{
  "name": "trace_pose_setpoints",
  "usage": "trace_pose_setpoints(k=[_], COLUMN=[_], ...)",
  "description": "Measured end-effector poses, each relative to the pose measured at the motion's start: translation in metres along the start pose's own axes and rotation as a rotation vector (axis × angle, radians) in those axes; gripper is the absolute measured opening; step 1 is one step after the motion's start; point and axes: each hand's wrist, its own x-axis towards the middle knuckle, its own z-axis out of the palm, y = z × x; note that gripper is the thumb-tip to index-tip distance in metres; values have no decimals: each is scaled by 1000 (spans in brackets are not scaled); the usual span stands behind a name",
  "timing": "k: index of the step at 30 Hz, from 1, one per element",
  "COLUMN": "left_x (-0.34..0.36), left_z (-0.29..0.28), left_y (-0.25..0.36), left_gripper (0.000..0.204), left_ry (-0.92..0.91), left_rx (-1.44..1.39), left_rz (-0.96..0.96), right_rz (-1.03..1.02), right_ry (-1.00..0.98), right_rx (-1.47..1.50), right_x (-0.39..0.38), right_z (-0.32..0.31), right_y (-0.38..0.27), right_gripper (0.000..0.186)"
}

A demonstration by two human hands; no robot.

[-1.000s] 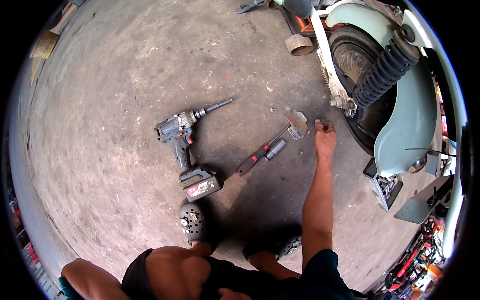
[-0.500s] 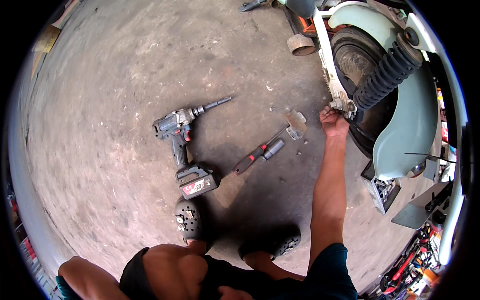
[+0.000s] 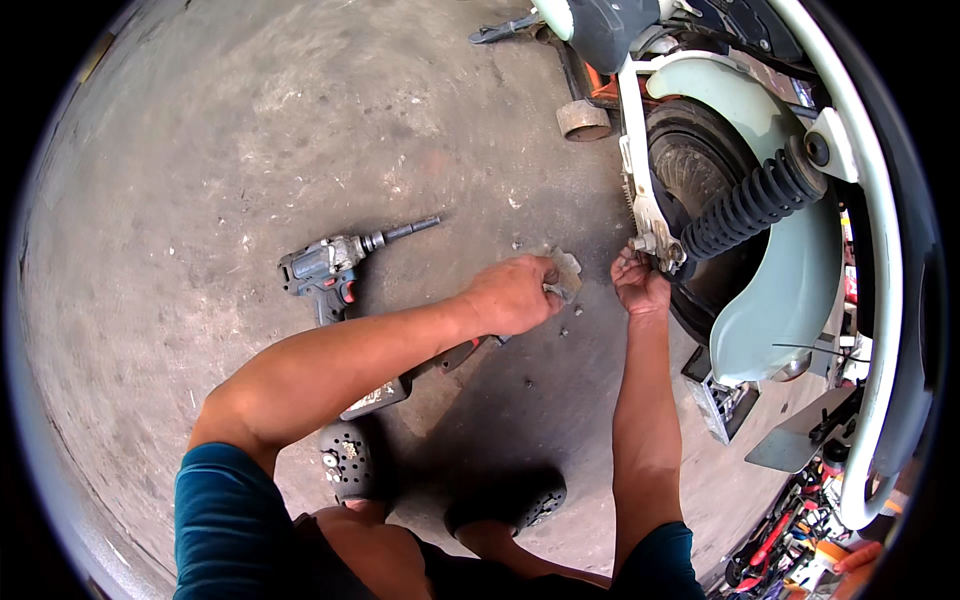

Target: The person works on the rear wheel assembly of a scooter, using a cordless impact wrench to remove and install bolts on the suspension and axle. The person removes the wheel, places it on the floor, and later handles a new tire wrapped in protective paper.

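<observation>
My left hand is closed on the left edge of a grimy metal piece on the floor, over a screwdriver and socket, both mostly hidden. My right hand, palm up, has curled fingers at a bolt on the white swingarm, where the black spring shock meets it; what they grip is unclear. Left of both hands lies a cordless impact driver with a long socket fitted, partly behind my left forearm. Small fasteners are scattered near the metal piece.
A pale green scooter fender and wheel stand at right, with a pale tubular rail beyond. A roller on an orange-black device sits at the top. A metal tray and tool pile lie lower right. My clog-shod feet are below.
My left arm has swung up from the lower left onto the metal piece. My right hand rose to the bolt half a second ago and remains there, fingers curled.
</observation>
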Motion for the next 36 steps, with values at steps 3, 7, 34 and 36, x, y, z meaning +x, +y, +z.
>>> trace_pose_setpoints(k=[3, 7, 34, 36], left_x=[83, 150, 217, 215], left_z=[51, 88, 91, 95], left_y=[-7, 25, 18, 17], left_gripper=[43, 33, 19, 19], left_ry=[162, 173, 584, 593], left_rx=[-196, -866, -573, -608], left_rz=[82, -165, -59, -48], right_rz=[20, 19, -142, -106], right_ry=[56, 14, 248, 149], right_rx=[-55, -178, -106, -75], right_x=[-4, -16, -25, -25], right_z=[-3, -13, 46, 28], right_y=[-8, -18, 15, 8], right_gripper=[33, 34, 31, 31])
